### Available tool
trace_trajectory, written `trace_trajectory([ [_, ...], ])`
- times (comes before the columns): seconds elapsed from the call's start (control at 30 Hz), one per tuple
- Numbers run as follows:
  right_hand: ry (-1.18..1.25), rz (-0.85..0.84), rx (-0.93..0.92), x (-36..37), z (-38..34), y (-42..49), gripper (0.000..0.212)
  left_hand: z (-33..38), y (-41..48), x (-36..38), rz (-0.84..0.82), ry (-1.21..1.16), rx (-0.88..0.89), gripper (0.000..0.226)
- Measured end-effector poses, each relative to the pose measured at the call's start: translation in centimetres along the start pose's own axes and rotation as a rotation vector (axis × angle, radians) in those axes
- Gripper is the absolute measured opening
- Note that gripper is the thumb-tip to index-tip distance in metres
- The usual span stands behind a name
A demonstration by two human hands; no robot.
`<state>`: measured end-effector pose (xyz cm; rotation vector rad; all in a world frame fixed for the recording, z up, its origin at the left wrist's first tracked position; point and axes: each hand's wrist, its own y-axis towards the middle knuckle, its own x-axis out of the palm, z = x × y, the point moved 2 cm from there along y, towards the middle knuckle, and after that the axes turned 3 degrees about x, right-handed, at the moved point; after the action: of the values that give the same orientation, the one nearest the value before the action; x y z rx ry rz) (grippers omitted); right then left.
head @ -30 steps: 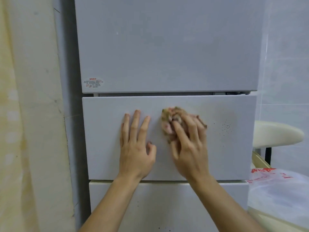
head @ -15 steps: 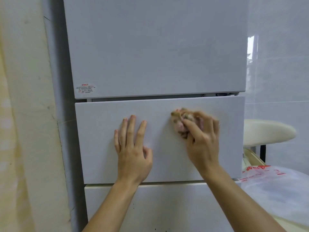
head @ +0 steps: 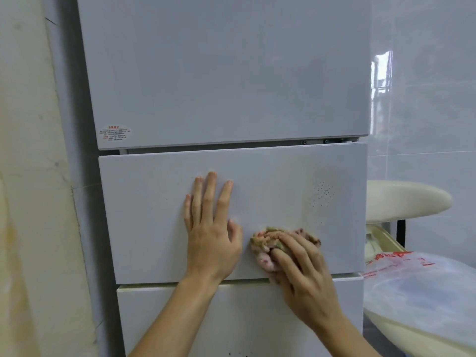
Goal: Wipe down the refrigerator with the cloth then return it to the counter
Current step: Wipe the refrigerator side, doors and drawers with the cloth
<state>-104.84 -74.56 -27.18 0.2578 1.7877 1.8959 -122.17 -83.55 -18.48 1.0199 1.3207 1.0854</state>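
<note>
A white refrigerator [head: 226, 73] fills the view, with a tall upper door, a middle drawer front [head: 144, 215] and a lower drawer front below it. My right hand [head: 304, 276] presses a crumpled pink and tan cloth [head: 268, 243] against the lower part of the middle drawer front. My left hand [head: 211, 233] lies flat on the same panel just left of the cloth, fingers spread and pointing up. A patch of small dark specks [head: 322, 194] marks the panel above and right of the cloth.
A cream wall edge [head: 31, 202] stands close on the left. To the right are a cream rounded seat [head: 401, 199], a white plastic bag with red print [head: 417, 287] and a tiled wall [head: 425, 99]. A red-lettered sticker [head: 114, 133] sits on the upper door.
My right hand has dragged the cloth down from the upper middle of the drawer front to near its bottom edge. My left hand has stayed flat on the panel.
</note>
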Motion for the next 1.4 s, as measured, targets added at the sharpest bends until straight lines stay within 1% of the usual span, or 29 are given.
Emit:
trace_trajectory([
  [0.07, -0.009, 0.072, 0.072, -1.3, 1.1, 3.4, 0.023, 0.3, 0.1, 0.0, 0.011, 0.008, 0.003, 0.079],
  [0.13, -0.013, 0.198, 0.195, -2.8, 2.6, 8.3, 0.024, 0.8, 0.4, 0.0, 0.001, 0.009, 0.034, 0.079],
  [0.17, -0.016, 0.246, 0.227, -3.4, 3.3, 10.7, 0.025, 1.1, 0.5, -0.1, -0.005, 0.009, 0.052, 0.078],
  [0.23, -0.035, 0.298, 0.244, -4.0, 4.0, 14.5, 0.026, 1.6, 0.7, 0.0, -0.019, 0.01, 0.074, 0.076],
  [0.3, -0.029, 0.316, 0.245, -3.7, 3.7, 15.5, 0.027, 1.9, 0.7, 0.1, -0.026, 0.004, 0.068, 0.075],
  [0.37, -0.017, 0.28, 0.198, -2.8, 3.0, 13.0, 0.031, 1.9, 0.6, 0.3, -0.023, 0.0, 0.056, 0.075],
  [0.43, -0.014, 0.189, 0.107, -1.4, 2.4, 7.8, 0.031, 1.9, 0.4, 0.5, -0.014, 0.003, 0.049, 0.076],
  [0.53, 0.01, 0.03, -0.031, -0.3, 2.2, 0.0, 0.021, 1.9, 0.4, 0.5, -0.023, 0.006, 0.056, 0.079],
  [0.6, 0.027, -0.026, -0.087, -0.8, 2.9, -1.7, 0.015, 2.0, 0.4, 0.4, -0.038, 0.012, 0.057, 0.08],
  [0.63, 0.018, -0.028, -0.098, -1.3, 3.4, -1.4, 0.013, 2.0, 0.4, 0.4, -0.039, 0.014, 0.054, 0.08],
  [0.67, 0.009, -0.004, -0.078, -1.9, 3.9, -0.3, 0.014, 2.1, 0.4, 0.3, -0.034, 0.012, 0.048, 0.08],
  [0.7, 0.0, 0.052, -0.012, -2.6, 4.5, 1.2, 0.014, 2.2, 0.5, 0.2, -0.03, 0.007, 0.043, 0.08],
  [0.77, -0.024, 0.219, 0.193, -4.0, 6.1, 5.2, 0.016, 2.5, 0.4, 0.2, -0.025, -0.004, 0.05, 0.079],
  [0.83, -0.039, 0.34, 0.346, -5.3, 7.5, 9.8, 0.022, 2.9, 0.4, 0.4, -0.03, -0.012, 0.075, 0.08],
  [0.9, -0.02, 0.391, 0.425, -6.1, 8.2, 13.2, 0.029, 3.2, 0.5, 0.7, -0.04, -0.018, 0.081, 0.082],
  [0.97, 0.005, 0.408, 0.451, -5.9, 8.1, 13.8, 0.033, 3.3, 0.5, 0.9, -0.036, -0.027, 0.067, 0.081],
  [1.03, 0.004, 0.378, 0.387, -5.0, 7.3, 11.2, 0.031, 3.4, 0.4, 1.1, -0.031, -0.031, 0.056, 0.08],
  [1.1, -0.011, 0.326, 0.281, -3.6, 6.4, 6.3, 0.022, 3.6, 0.3, 1.3, -0.026, -0.037, 0.051, 0.081],
  [1.23, -0.05, 0.154, 0.093, -2.3, 6.0, -2.8, 0.013, 3.7, 0.2, 1.4, -0.023, -0.034, 0.049, 0.08],
  [1.33, -0.068, 0.076, 0.043, -3.1, 7.1, -3.3, 0.01, 3.9, 0.0, 1.4, -0.011, -0.049, 0.055, 0.075],
  [1.37, -0.062, 0.1, 0.059, -3.6, 7.4, -2.1, 0.01, 4.0, -0.1, 1.5, -0.013, -0.054, 0.055, 0.075],
  [1.4, -0.048, 0.161, 0.107, -4.0, 7.8, -0.3, 0.012, 4.1, -0.3, 1.6, -0.016, -0.06, 0.054, 0.075],
])
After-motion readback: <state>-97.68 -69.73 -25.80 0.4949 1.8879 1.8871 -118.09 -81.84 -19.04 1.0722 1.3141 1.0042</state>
